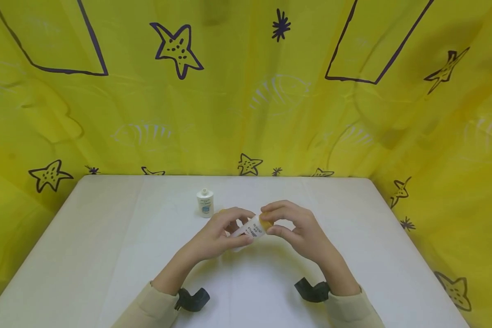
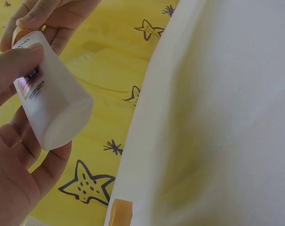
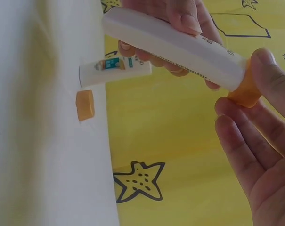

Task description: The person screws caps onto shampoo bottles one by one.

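My left hand [image 1: 217,232] grips a white bottle [image 1: 252,229] by its body, thumb across the printed front and fingers behind. The bottle is held tilted above the table, its base toward the lower left. An orange cap [image 3: 247,89] sits on its upper end. My right hand [image 1: 301,228] pinches that cap between thumb and fingers. Farther back, a second white bottle [image 1: 205,205] stands upright on the table with its narrow neck bare. Beside it lies a loose orange cap [image 3: 85,105], mostly hidden behind the left hand in the head view.
A white table [image 1: 86,255] spans the lower view. Yellow cloth [image 1: 213,100] with drawn stars and fish hangs behind its back edge and at both sides. Each wrist wears a black mount [image 1: 193,299].
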Demonstrator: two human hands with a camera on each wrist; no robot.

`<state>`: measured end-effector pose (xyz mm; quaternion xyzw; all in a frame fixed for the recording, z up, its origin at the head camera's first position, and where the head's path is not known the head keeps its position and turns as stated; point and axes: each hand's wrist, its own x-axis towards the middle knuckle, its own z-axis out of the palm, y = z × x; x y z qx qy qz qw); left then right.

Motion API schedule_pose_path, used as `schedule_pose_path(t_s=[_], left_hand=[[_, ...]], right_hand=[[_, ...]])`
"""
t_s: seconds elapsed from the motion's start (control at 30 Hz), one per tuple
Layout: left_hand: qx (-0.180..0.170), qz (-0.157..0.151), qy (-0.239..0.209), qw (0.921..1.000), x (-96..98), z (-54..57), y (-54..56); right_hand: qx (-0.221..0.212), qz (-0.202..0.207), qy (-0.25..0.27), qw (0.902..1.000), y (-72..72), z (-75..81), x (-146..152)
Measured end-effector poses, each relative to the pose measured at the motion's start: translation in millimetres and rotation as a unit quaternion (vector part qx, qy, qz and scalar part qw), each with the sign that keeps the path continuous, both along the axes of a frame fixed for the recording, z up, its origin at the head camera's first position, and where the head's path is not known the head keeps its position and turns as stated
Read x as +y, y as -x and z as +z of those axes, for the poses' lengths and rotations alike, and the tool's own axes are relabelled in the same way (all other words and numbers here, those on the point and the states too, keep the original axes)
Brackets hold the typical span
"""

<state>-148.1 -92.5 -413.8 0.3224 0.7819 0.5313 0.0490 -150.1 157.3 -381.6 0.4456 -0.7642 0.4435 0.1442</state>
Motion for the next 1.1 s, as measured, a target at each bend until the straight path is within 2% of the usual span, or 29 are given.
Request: schedule_pose_path(t_s=[0.43,0.7,1.1], left_hand=[[0.021,0.026,0.019,0.9992,-0.5,5.1,-4.2],[0.055,0.043,0.026,0.9972,1.6,5.6,-5.8],[0.103,0.076,0.044,0.9908,5.8,3.4,-8.7]], right_hand=[[-0.002,-0.027,-0.004,0.9996,-1.1,-1.0,-2.7],[0.012,-0.038,0.0,0.9992,-0.4,-1.4,-4.2],[-0.009,-0.07,-0.009,0.9975,-1.9,-2.3,-3.9]])
